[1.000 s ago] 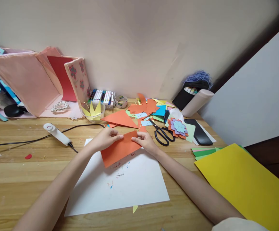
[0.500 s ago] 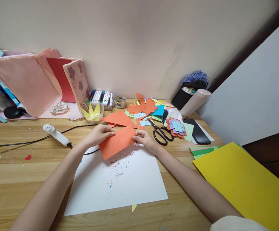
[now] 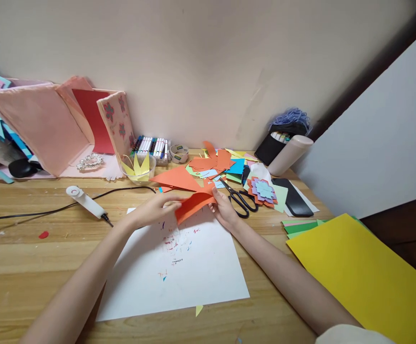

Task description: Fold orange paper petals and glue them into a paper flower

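An orange sheet of paper [image 3: 194, 205] is held up between my hands, bent over so that it curves. My left hand [image 3: 159, 209] grips its left edge between thumb and fingers. At the other end, my right hand [image 3: 224, 208] pinches the right edge, thumb on top. Below lies a white sheet [image 3: 179, 282] with coloured marks on it. Just behind my hands are orange paper pieces [image 3: 175, 177]. Black-handled scissors [image 3: 240, 197] rest to the right of my right hand.
A layered paper flower [image 3: 263, 190] and a dark phone [image 3: 293, 197] lie at right, near yellow paper [image 3: 365, 272]. A clear bowl [image 3: 149, 176], markers [image 3: 152, 147] and tape [image 3: 179, 153] stand at the back. A white glue gun [image 3: 86, 202] with a cord lies at left.
The orange paper was spread nearly flat and is now bent over. Both hands have shifted to the right with it, and its lower corner has lifted.
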Available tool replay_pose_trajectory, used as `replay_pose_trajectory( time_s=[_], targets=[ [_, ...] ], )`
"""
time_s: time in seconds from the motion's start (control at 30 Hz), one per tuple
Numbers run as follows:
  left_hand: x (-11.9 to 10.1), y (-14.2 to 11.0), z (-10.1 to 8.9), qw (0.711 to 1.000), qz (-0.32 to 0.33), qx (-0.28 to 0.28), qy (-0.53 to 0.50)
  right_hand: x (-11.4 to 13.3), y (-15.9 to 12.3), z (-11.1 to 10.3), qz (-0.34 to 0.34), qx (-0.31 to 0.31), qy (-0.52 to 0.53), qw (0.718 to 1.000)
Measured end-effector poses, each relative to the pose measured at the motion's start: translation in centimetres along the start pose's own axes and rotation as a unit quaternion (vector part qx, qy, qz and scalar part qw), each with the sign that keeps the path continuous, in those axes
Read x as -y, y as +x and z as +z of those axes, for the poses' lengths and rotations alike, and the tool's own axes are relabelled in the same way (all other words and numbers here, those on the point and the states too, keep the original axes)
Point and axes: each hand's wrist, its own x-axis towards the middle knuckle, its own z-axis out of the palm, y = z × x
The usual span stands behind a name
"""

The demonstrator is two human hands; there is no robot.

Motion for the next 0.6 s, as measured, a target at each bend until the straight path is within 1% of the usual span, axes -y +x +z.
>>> replay_pose_trajectory(
  time_s=[0.13, 0.2, 0.23, 0.3, 0.37, 0.4, 0.43, 0.47, 0.5, 0.53, 0.6],
  targets=[
    [0.5, 0.0, 0.2, 0.993, -0.054, -0.106, 0.025, -0.1, -1.3, 0.1, -0.001, 0.0, -0.059, 0.998],
    [0.9, -0.3, 0.2, 0.984, -0.064, -0.162, 0.021, 0.0, -2.4, -0.1, 0.01, 0.021, -0.076, 0.997],
    [1.0, -0.5, 0.3, 0.979, -0.064, -0.19, 0.022, 0.1, -3.1, -0.2, 0.026, 0.038, -0.087, 0.995],
    [0.7, -1.5, 0.5, 0.966, -0.054, -0.249, 0.056, 0.4, -4.4, -0.2, 0.077, 0.078, -0.116, 0.987],
    [-0.3, -2.7, 1.1, 0.944, -0.026, -0.3, 0.134, 0.7, -5.5, -0.1, 0.115, 0.095, -0.137, 0.979],
    [-0.8, -3.5, 1.6, 0.944, -0.004, -0.287, 0.161, 0.8, -5.9, 0.0, 0.128, 0.096, -0.147, 0.976],
    [-1.4, -4.1, 2.1, 0.956, 0.025, -0.235, 0.172, 0.9, -6.2, 0.1, 0.138, 0.094, -0.158, 0.973],
    [-1.8, -4.8, 2.7, 0.971, 0.053, -0.152, 0.174, 0.9, -6.3, 0.2, 0.147, 0.092, -0.169, 0.97],
    [-2.1, -5.3, 3.4, 0.977, 0.071, -0.091, 0.177, 0.9, -6.4, 0.3, 0.157, 0.092, -0.181, 0.967],
    [-2.2, -5.7, 4.1, 0.978, 0.08, -0.053, 0.186, 0.8, -6.3, 0.3, 0.17, 0.097, -0.194, 0.961],
    [-1.9, -6.0, 5.2, 0.974, 0.082, -0.032, 0.21, 0.7, -6.2, 0.0, 0.184, 0.109, -0.235, 0.948]
  ],
)
